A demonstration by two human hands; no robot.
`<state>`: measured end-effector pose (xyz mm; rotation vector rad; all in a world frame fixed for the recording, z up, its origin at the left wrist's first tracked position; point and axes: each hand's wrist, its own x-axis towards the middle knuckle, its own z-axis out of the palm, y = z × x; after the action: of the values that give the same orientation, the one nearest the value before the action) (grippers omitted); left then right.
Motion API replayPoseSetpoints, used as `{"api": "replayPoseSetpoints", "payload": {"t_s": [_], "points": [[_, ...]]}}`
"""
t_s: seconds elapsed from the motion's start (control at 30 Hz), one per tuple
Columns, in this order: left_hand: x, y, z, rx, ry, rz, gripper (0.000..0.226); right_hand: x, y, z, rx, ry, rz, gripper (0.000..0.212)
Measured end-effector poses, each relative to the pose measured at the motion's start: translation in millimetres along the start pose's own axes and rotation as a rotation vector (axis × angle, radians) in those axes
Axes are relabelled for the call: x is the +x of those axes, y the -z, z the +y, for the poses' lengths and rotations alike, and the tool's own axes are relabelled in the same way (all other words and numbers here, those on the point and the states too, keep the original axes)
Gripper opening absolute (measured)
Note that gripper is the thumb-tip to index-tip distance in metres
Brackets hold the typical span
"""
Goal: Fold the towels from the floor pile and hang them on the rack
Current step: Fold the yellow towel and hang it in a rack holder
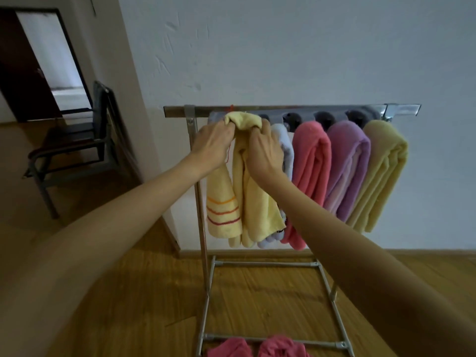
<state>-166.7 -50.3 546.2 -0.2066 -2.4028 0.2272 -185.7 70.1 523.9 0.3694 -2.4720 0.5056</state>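
**Inspector:** Hands?

**Assistant:** Left hand (215, 143) and right hand (264, 148) both pinch the striped yellow towel (247, 202) where it folds over the rack (257, 111), at the rack's left end.

**Inspector:** Handling?

**Assistant:** Judged soft, light and limp; best gripped at the fold over the bar. Beside it on the rack hang white (284, 145), pink (310, 171), purple (345, 168) and yellow (378, 176) towels.

**Inspector:** Obscured?

**Assistant:** Fingertips are buried in cloth. Below the rack, red cloth (255, 347) is cut off by the frame edge.
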Motion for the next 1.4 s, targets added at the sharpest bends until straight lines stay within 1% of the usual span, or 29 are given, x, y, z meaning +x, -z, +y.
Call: {"api": "replayPoseSetpoints", "payload": {"t_s": [0.07, 0.13, 0.23, 0.27, 0.33, 0.4, 0.43, 0.47, 0.5, 0.57, 0.6, 0.67, 0.73, 0.77, 0.8, 0.9, 0.97, 1.0, 1.03, 1.1, 1.2, 1.23, 1.3, 1.4], "points": [[-1.0, -5.9, -0.2, 0.007, -0.005, -0.014, 0.031, -3.2, -5.1, 6.2, 0.050, 0.005, 0.017, 0.036], [-2.2, -11.7, 0.9, 0.010, -0.033, -0.003, 0.033, -7.4, -7.9, 11.2, 0.151, -0.011, 0.032, 0.040], [-7.7, -22.4, 3.3, -0.024, -0.079, 0.028, 0.029, -11.0, -19.2, 22.3, 0.303, -0.025, 0.063, 0.041], [-11.4, -27.6, 3.7, -0.040, -0.085, 0.042, 0.028, -11.6, -25.5, 28.1, 0.339, -0.030, 0.043, 0.041], [-21.1, -40.1, 3.2, -0.086, -0.093, 0.057, 0.023, -15.1, -37.0, 39.4, 0.317, 0.060, -0.017, 0.043], [-32.0, -52.3, 3.3, -0.155, -0.106, 0.068, 0.021, -19.0, -47.6, 52.4, 0.353, 0.180, -0.076, 0.045], [-37.9, -58.1, 3.5, -0.196, -0.117, 0.073, 0.025, -21.1, -51.0, 56.6, 0.402, 0.213, -0.090, 0.046], [-43.6, -63.4, 4.0, -0.231, -0.128, 0.088, 0.033, -22.8, -52.5, 59.2, 0.460, 0.206, -0.100, 0.047], [-48.8, -69.0, 3.7, -0.261, -0.132, 0.113, 0.040, -24.0, -52.7, 60.4, 0.516, 0.174, -0.104, 0.047], [-59.2, -78.5, 3.1, -0.342, -0.112, 0.180, 0.043, -26.3, -54.4, 64.1, 0.575, 0.122, -0.072, 0.046], [-64.7, -84.5, 3.3, -0.383, -0.089, 0.198, 0.046, -28.8, -55.5, 65.7, 0.576, 0.131, -0.044, 0.045], [-76.9, -95.3, 4.7, -0.468, -0.026, 0.196, 0.064, -37.6, -59.0, 68.5, 0.519, 0.204, 0.020, 0.046], [-90.0, -109.8, 7.3, -0.609, 0.078, 0.182, 0.079, -47.6, -67.5, 74.7, 0.450, 0.284, 0.092, 0.048], [-95.5, -116.6, 9.2, -0.679, 0.144, 0.159, 0.082, -52.7, -72.5, 77.4, 0.452, 0.285, 0.119, 0.049], [-99.8, -125.9, 10.1, -0.724, 0.213, 0.114, 0.080, -58.2, -75.0, 77.5, 0.490, 0.230, 0.119, 0.048], [-109.8, -152.8, 8.9, -0.753, 0.340, -0.099, 0.055, -69.9, -81.1, 70.4, 0.608, -0.016, 0.020, 0.049], [-116.5, -167.8, 4.2, -0.811, 0.378, -0.228, 0.047, -71.9, -91.2, 68.9, 0.586, -0.076, -0.004, 0.047], [-119.5, -173.3, 1.0, -0.818, 0.400, -0.258, 0.044, -72.4, -96.0, 68.4, 0.571, -0.085, -0.005, 0.044], [-121.3, -177.4, -2.5, -0.793, 0.423, -0.259, 0.040, -72.8, -100.1, 68.0, 0.556, -0.093, 0.000, 0.039], [-122.7, -184.1, -10.4, -0.686, 0.496, -0.197, 0.031, -73.5, -107.1, 68.6, 0.522, -0.105, 0.026, 0.029], [-121.0, -187.5, -17.0, -0.595, 0.620, -0.075, 0.034, -74.3, -111.3, 68.7, 0.478, -0.089, 0.055, 0.021], [-121.2, -189.6, -16.5, -0.602, 0.625, -0.068, 0.034, -74.5, -111.8, 68.8, 0.464, -0.081, 0.053, 0.020], [-122.6, -192.3, -9.0, -0.677, 0.564, -0.103, 0.028, -75.1, -113.1, 70.8, 0.439, -0.059, 0.036, 0.019], [-124.6, -189.1, 13.3, -0.887, 0.476, -0.225, 0.021, -77.0, -113.4, 78.0, 0.417, -0.008, 0.025, 0.019]]}}
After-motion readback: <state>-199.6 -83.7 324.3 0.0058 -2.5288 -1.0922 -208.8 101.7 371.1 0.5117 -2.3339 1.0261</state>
